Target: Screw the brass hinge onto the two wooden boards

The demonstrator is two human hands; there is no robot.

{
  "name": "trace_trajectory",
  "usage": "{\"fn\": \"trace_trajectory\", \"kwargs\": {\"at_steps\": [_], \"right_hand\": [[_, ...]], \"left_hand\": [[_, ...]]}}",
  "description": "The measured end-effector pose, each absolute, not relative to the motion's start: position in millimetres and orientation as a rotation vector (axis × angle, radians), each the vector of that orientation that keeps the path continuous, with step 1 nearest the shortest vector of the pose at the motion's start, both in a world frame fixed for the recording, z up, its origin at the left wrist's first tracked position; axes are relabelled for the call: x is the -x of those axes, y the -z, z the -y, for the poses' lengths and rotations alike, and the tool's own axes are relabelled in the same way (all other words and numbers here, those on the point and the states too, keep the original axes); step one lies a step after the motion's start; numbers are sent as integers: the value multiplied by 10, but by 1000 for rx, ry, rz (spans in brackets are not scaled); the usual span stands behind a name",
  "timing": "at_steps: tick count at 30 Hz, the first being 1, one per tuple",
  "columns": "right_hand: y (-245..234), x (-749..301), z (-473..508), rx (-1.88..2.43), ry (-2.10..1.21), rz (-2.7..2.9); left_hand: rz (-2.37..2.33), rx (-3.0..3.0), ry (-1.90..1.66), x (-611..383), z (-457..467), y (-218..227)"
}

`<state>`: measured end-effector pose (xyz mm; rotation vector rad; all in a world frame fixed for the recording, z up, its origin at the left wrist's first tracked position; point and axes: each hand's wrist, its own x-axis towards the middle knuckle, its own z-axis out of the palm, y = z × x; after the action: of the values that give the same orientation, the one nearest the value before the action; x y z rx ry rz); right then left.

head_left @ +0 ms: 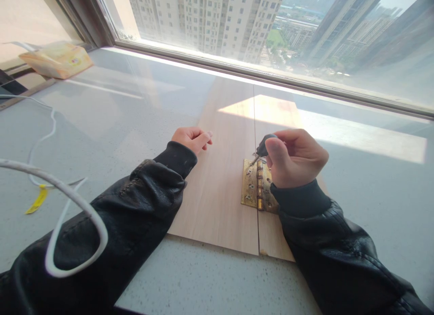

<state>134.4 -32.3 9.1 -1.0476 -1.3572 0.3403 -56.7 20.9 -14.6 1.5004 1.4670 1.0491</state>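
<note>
My right hand [296, 156] grips the dark handle of a short screwdriver [262, 148], its shaft slanting down to the upper left part of a brass hinge [251, 195]. The hinge lies open across the seam between two pale wooden boards [217, 206]. Several cross-head screws show in its left leaf; my right hand and sleeve partly cover the right leaf. Over the left board's edge rests my left hand [193, 139], fingers curled closed. Whether anything small is inside those fingers is hidden.
The boards lie on a speckled pale sill [210, 279] beneath a large window. A white cable [76, 197] with a yellow tag [37, 200] loops at the left, partly in front of my left sleeve. A tissue pack [59, 60] stands in the far left corner.
</note>
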Motion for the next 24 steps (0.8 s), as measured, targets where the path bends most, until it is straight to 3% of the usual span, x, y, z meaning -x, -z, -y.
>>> {"fn": "trace_trajectory", "kwargs": {"at_steps": [11,24], "right_hand": [[-93,-1316,318,989,-691,1314],[-119,-1304,366,1035,-705,1355]], "left_hand": [[-1455,-1504,-1042,573,-229,165],[-1463,-1520,-1031,582,-225,163]]}}
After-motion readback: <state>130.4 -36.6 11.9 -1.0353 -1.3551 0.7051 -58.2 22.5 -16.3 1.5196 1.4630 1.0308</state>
